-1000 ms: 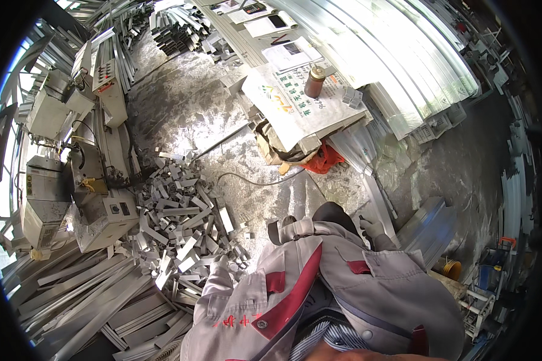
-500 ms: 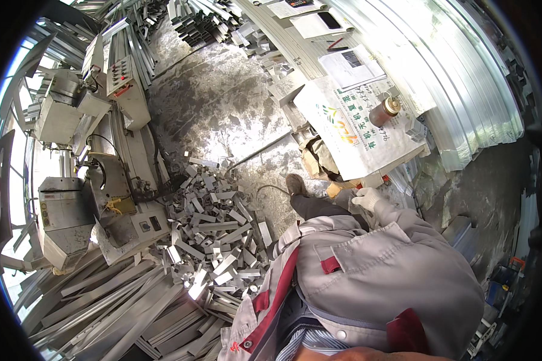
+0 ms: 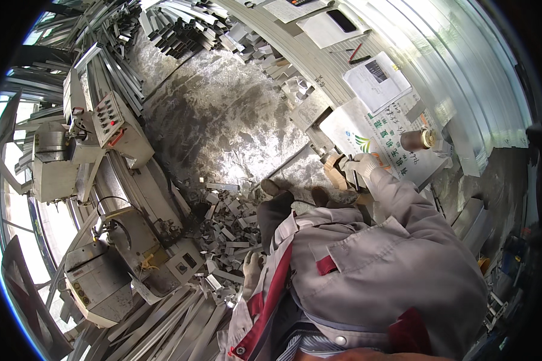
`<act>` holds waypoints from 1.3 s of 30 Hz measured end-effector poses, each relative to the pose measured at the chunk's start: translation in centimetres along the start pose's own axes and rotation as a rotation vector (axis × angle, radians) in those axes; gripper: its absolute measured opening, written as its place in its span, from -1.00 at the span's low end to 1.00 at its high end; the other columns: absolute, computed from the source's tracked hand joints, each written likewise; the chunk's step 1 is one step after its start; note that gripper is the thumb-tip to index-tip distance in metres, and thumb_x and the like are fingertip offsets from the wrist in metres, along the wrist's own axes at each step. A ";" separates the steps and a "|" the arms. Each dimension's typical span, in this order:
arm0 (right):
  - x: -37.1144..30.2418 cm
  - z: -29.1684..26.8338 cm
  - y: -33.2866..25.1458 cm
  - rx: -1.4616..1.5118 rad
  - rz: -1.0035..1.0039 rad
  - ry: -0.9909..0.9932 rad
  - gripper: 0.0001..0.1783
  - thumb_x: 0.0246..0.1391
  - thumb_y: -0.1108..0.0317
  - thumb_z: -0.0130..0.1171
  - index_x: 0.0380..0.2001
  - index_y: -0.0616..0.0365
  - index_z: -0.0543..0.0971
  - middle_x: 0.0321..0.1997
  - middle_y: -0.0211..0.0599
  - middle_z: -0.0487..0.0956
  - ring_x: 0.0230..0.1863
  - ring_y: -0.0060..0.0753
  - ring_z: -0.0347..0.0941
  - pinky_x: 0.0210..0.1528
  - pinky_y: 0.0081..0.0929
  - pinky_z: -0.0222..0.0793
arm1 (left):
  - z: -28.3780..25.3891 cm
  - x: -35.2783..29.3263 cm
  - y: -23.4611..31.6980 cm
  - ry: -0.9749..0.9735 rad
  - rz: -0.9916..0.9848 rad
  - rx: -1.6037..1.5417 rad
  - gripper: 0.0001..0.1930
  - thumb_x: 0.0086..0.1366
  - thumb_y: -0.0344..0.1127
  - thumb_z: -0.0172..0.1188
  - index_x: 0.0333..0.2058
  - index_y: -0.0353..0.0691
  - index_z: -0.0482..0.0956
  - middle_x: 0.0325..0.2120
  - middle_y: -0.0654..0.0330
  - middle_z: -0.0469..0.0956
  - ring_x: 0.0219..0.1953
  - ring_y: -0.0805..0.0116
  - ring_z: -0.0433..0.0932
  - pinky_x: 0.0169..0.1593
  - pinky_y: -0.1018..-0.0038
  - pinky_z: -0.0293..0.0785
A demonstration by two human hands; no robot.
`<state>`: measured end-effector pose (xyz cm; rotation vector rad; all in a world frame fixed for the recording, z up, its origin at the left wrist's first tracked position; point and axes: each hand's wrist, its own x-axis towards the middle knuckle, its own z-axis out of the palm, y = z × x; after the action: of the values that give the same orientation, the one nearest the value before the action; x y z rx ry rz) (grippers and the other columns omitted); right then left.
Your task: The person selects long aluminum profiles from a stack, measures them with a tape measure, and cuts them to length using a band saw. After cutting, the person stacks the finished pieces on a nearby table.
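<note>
My right hand [image 3: 366, 165], in a pale work glove, is at the near edge of a work table covered with a printed white sheet [image 3: 376, 133]. Its fingers are closed round a slim dark rod [image 3: 356, 179], whose exact kind I cannot make out. Just left of that hand, brown cardboard-like pieces [image 3: 335, 171] hang at the table's side. My left hand [image 3: 253, 268], also gloved, hangs low beside my jacket, above a heap of short metal offcuts [image 3: 232, 227]. Its fingers are loosely apart with nothing visible in them.
A cutting machine [image 3: 102, 274] with a control box [image 3: 115, 123] stands left. Long metal profiles [image 3: 141, 325] lie below it. On the table are a brown jar with a gold lid [image 3: 417, 139], papers [image 3: 376, 81], pens [image 3: 356, 55] and a phone [image 3: 341, 20]. Shiny profiles [image 3: 464, 66] lie behind.
The view has shifted, and a second shoe shows as I step. My left hand has come into view. My right hand has moved up along the table edge, with the dark rod now visible in it.
</note>
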<state>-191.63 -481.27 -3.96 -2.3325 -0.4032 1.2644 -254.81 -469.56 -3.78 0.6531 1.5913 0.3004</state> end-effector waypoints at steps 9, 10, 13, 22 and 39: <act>2.9 3.7 1.3 0.336 0.269 0.403 -0.59 0.26 0.14 0.46 0.02 0.22 0.81 -0.32 -0.21 0.76 -0.42 -0.29 0.65 -0.34 -0.30 0.54 | -3.4 21.5 16.3 -0.149 -0.069 0.195 -0.52 0.49 -0.20 0.45 0.31 -0.07 0.62 -0.06 0.27 0.75 -0.22 0.39 0.71 -0.18 0.40 0.64; 2.3 5.2 1.1 0.392 0.328 0.411 -0.59 0.28 0.15 0.45 0.04 0.23 0.79 -0.30 -0.21 0.76 -0.43 -0.31 0.64 -0.36 -0.31 0.52 | -4.2 23.5 19.5 -0.143 -0.060 0.204 -0.53 0.49 -0.20 0.46 0.30 -0.05 0.63 -0.07 0.28 0.75 -0.24 0.39 0.71 -0.20 0.40 0.63; 3.3 8.5 -2.4 0.513 0.424 0.423 -0.59 0.36 0.17 0.42 0.08 0.26 0.74 -0.26 -0.22 0.74 -0.48 -0.36 0.59 -0.44 -0.34 0.49 | -6.0 30.2 31.3 -0.162 0.038 0.162 -0.57 0.48 -0.20 0.47 0.26 -0.01 0.66 -0.09 0.29 0.76 -0.29 0.40 0.71 -0.27 0.40 0.62; 10.2 12.6 -20.7 0.275 0.326 0.318 -0.46 0.38 0.00 0.34 0.17 0.25 0.73 -0.03 0.07 0.81 -0.07 -0.03 0.77 0.04 -0.16 0.63 | -5.1 43.4 57.9 0.030 0.157 0.168 -0.67 0.51 -0.14 0.42 0.19 0.15 0.68 -0.21 0.42 0.72 -0.32 0.43 0.68 -0.38 0.45 0.52; 38.3 -2.6 -41.4 0.268 0.273 0.530 -0.41 0.25 -0.12 0.33 0.15 0.07 0.73 0.08 0.10 0.78 0.16 0.14 0.70 0.28 -0.13 0.56 | 7.9 53.1 70.3 -0.268 0.011 0.710 -0.46 0.49 -0.24 0.45 0.36 -0.22 0.56 -0.15 0.33 0.73 -0.28 0.53 0.58 -0.23 0.51 0.55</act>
<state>-170.58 -429.09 -8.47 -2.4146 0.2505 0.6993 -231.46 -384.46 -9.69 1.1880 1.4180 -0.3580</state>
